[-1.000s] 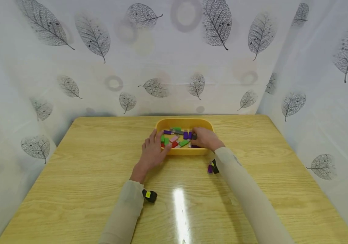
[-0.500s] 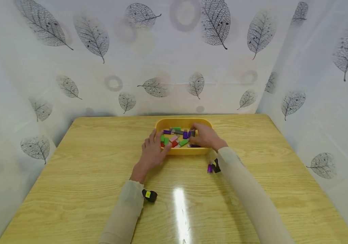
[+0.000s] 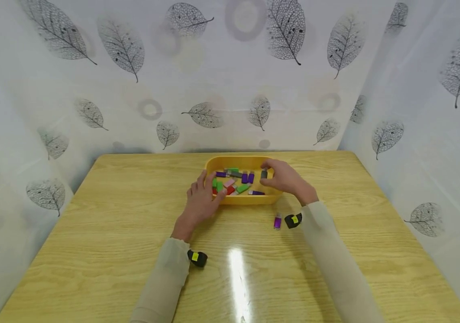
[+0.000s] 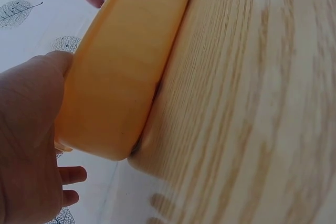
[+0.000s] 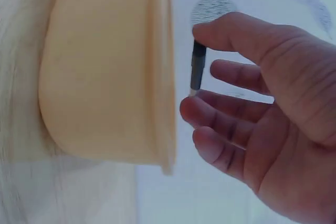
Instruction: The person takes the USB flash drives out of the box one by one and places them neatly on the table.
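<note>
In the head view a yellow plastic bin (image 3: 250, 200) stands at the table's back edge, holding several USB flash drives in green, purple, red, pink and grey. My right hand (image 3: 288, 178) is over its right end, pinching a dark grey USB flash drive (image 3: 264, 174) between thumb and fingertips. The right wrist view shows that grey flash drive (image 5: 197, 69) upright past the bin's rim, light tip at the fingers. My left hand (image 3: 201, 199) grips the bin's left front corner, thumb over the rim. In the left wrist view its fingers (image 4: 72, 176) reach past the bin's end.
A purple USB flash drive (image 3: 277, 221) lies on the wooden table (image 3: 133, 224) in front of the bin. Each wrist carries a black camera, one at the left wrist (image 3: 197, 258). A leaf-patterned sheet (image 3: 222, 80) rises behind and beside the table.
My right hand has moved right inside the bin with the grey flash drive, uncovering two purple drives and a dark purple one. My left hand has stayed on the bin.
</note>
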`<state>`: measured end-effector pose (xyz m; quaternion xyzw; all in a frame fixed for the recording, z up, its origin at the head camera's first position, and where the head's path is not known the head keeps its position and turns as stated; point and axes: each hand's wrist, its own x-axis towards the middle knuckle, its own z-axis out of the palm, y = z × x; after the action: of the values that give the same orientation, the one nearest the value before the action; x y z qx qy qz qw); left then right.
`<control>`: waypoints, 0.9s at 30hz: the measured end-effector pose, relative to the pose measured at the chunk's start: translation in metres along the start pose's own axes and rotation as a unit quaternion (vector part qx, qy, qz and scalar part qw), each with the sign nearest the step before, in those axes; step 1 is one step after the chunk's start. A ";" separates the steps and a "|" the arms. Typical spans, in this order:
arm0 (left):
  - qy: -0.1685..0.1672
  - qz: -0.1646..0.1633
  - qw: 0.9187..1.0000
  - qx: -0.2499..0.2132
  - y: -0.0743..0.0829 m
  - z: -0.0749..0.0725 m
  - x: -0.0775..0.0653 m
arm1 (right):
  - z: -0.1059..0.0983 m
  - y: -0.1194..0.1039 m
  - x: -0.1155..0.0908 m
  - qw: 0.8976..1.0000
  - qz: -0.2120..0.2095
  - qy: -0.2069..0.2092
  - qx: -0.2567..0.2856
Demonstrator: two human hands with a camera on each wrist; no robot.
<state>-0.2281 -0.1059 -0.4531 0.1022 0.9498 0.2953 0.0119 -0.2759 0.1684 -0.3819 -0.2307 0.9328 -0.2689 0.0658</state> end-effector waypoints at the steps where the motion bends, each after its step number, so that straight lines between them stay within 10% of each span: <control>1: -0.001 0.000 1.000 -0.001 0.000 0.000 0.000 | -0.001 0.000 -0.004 1.000 0.000 0.001 0.004; 12: 0.001 0.003 1.000 0.006 0.000 0.001 0.001 | 0.002 0.005 -0.046 0.996 0.025 0.031 0.074; 27: 0.006 0.003 1.000 -0.009 0.001 0.002 0.001 | 0.004 0.015 -0.052 0.997 0.023 0.033 0.070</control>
<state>-0.2284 -0.1034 -0.4541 0.1029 0.9471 0.3040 0.0062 -0.2350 0.2017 -0.3929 -0.1952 0.9184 -0.3394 0.0567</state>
